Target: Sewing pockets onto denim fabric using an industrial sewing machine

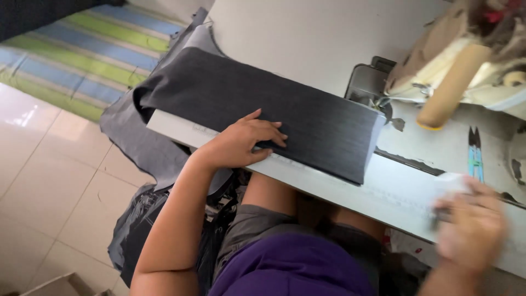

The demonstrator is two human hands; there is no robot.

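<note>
We find a dark grey folded fabric panel [263,107] lying flat on the white sewing table [307,33], its long lower edge running along the table's front edge and its far end hanging off towards the floor. Our left hand [241,143] rests palm down on the panel near that front edge, fingers spread and pinching nothing. Our right hand [470,226] is blurred at the table's front right; we cannot tell whether it is closed or on what, though a pale sheet [452,183] shows just beside it. Beyond the panel's right end we note the sewing machine [449,55], worn cream with a tan cylinder. Blue-handled snips [475,153] lie on the table near the right hand. More dark fabric [142,219] is heaped on the tiled floor, a striped mat [76,60] behind.
</note>
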